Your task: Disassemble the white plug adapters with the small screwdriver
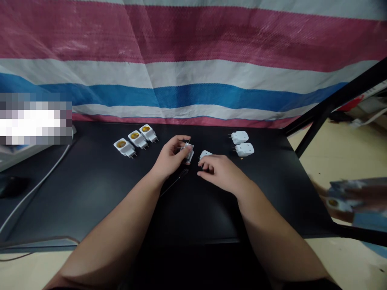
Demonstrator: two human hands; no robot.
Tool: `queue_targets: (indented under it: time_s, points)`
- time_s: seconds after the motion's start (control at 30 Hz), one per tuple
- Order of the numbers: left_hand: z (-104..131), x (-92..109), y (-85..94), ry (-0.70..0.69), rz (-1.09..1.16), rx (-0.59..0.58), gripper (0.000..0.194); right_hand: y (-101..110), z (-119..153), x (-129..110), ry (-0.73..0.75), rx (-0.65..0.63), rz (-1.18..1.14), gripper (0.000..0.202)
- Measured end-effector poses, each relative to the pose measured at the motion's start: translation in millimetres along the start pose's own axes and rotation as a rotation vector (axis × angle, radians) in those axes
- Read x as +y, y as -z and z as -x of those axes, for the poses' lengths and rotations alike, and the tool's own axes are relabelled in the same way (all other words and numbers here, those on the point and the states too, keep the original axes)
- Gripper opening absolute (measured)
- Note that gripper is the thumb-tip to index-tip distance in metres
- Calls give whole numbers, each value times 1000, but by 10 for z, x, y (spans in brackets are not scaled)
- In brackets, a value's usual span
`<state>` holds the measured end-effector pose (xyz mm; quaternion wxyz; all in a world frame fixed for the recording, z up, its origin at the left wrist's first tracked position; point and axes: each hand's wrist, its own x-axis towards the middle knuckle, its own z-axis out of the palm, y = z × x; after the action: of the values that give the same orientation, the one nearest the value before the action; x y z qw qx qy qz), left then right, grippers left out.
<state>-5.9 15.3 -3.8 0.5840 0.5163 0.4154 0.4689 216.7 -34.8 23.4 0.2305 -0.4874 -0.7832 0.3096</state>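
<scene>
My left hand (173, 156) is closed, thumb and fingers pinching a small clear-and-white plug piece (189, 155) above the black table. Just right of it, my right hand (222, 171) has loosely curled fingers, with a dark gap between thumb and fingertips. A white plug housing (206, 153) lies right behind those fingers, partly hidden by them; whether they touch it I cannot tell. Below my left hand a thin screwdriver-like tool (175, 182) rests on the table, one end hidden by my forearm.
Several white plug-in units, three with yellow round faces (134, 136), stand at the left. Two white plug housings (244, 149) lie at the right, by a tiny brass-coloured bit (241, 158). A white cable (42, 177) crosses the left side. Another person's hand (341, 207) is blurred beyond the right edge.
</scene>
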Motion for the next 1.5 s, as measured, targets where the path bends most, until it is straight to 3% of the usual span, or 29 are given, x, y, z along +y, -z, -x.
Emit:
queue_targets:
  time_s: [0.1,0.37,0.47,0.6,0.83,0.97,1.3,1.5]
  points:
    - [7,-8,-13,-2,4,16,43,-58,19,-51,-33,-77,109,18]
    - [0,4,-39,-8,115,30,49,-156,-19,-56,-66,-21,185,19]
    - [-6,3,-37,12,136,50,47,-179,-34,-67,-61,-48,202,10]
    - [-4,0,-33,65,158,58,48,-203,-36,-114,-47,-80,195,20]
    - [-1,19,-41,104,197,58,51,-244,-47,-128,-98,-56,206,21]
    - [0,45,-72,126,242,49,52,-272,-71,-150,-94,-31,242,6]
    - [11,55,-66,126,200,54,56,-277,-72,-102,-198,41,219,13]
    - [19,97,-81,153,230,84,55,-252,-81,-150,-258,21,280,15]
